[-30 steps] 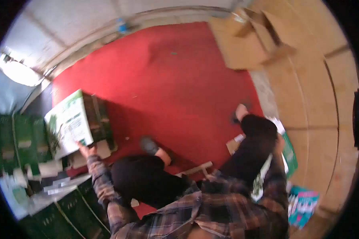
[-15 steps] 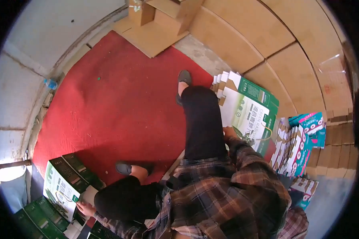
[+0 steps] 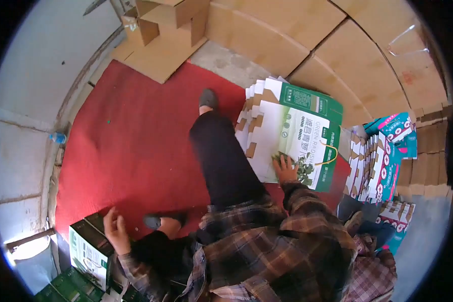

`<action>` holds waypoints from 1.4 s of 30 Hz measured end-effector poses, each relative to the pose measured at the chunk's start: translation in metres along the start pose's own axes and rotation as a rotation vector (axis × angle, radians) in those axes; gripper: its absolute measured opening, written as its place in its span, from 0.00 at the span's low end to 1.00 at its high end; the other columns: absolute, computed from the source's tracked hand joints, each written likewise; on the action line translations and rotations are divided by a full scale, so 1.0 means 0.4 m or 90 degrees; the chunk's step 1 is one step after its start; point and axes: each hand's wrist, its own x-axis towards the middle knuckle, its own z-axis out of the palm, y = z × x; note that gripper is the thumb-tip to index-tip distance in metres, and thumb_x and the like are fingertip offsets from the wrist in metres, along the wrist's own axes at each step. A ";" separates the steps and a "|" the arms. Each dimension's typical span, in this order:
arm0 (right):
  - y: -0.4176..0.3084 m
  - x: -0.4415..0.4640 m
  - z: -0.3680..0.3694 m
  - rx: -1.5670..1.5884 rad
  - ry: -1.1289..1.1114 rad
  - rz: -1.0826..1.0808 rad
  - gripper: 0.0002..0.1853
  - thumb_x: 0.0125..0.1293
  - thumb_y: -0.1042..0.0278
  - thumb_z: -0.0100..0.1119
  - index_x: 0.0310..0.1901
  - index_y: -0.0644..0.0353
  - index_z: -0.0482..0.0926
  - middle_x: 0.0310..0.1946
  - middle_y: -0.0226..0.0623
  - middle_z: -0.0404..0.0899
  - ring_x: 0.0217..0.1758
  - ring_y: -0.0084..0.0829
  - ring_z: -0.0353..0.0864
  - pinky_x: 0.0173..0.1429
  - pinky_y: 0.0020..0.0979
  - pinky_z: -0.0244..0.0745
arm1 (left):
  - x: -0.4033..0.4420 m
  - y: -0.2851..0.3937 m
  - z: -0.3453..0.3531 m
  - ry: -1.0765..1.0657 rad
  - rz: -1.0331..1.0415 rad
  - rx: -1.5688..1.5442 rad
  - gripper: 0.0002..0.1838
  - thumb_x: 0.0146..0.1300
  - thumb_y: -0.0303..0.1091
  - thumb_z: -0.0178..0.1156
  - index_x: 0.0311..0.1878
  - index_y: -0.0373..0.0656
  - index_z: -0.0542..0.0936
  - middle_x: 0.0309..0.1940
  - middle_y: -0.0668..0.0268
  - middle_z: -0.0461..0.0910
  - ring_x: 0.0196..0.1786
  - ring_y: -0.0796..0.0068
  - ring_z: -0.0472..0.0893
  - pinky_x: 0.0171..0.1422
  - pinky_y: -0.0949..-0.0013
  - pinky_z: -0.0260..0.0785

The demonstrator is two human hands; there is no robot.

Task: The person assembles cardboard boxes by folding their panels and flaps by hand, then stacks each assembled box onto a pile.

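Observation:
My right hand [image 3: 287,169] lies on the printed face of a green and white carton [image 3: 272,131] labelled GREEN RADISH, its fingers spread. This carton is flattened, with cut tabs along one edge and a yellow cord handle [image 3: 329,153], and rests on a stack of similar flat cartons [image 3: 258,88]. My left hand [image 3: 117,232] is raised with fingers apart and nothing in it. Just beside it stands a set-up green and white box [image 3: 88,256] with dark green sides.
Red carpet [image 3: 151,136] covers the floor around my legs. Large brown cartons [image 3: 267,35] line the wall, and an opened brown carton [image 3: 161,53] sits ahead. Flat pink and teal cartons [image 3: 375,168] stand to the right, near another person's checked sleeve [image 3: 372,274]. More green boxes [image 3: 70,287] are at lower left.
My left hand has come off the green and white box and lifted forward, opening. My right hand has moved from the carton's edge onto its face. The view has shifted.

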 end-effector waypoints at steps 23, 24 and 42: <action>-0.030 0.005 0.005 0.090 0.032 -0.042 0.30 0.66 0.59 0.45 0.69 0.33 0.54 0.71 0.53 0.47 0.72 0.63 0.46 0.52 0.69 0.62 | -0.016 -0.049 0.171 -0.261 0.065 0.170 0.20 0.53 0.25 0.61 0.51 0.39 0.76 0.35 0.53 0.75 0.36 0.56 0.77 0.41 0.60 0.71; -0.033 0.003 -0.009 0.110 0.011 -0.034 0.30 0.66 0.60 0.44 0.69 0.34 0.53 0.71 0.53 0.47 0.72 0.62 0.46 0.53 0.68 0.61 | -0.019 -0.060 0.169 -0.255 0.062 0.167 0.20 0.53 0.25 0.61 0.51 0.39 0.76 0.35 0.53 0.75 0.36 0.56 0.77 0.41 0.60 0.71; 0.192 0.016 -0.748 0.008 0.365 0.104 0.17 0.50 0.73 0.51 0.44 0.52 0.77 0.40 0.32 0.78 0.49 0.37 0.75 0.46 0.44 0.68 | -0.024 -0.003 0.106 -0.177 0.146 0.154 0.22 0.52 0.26 0.63 0.53 0.40 0.75 0.33 0.54 0.74 0.36 0.55 0.76 0.41 0.61 0.71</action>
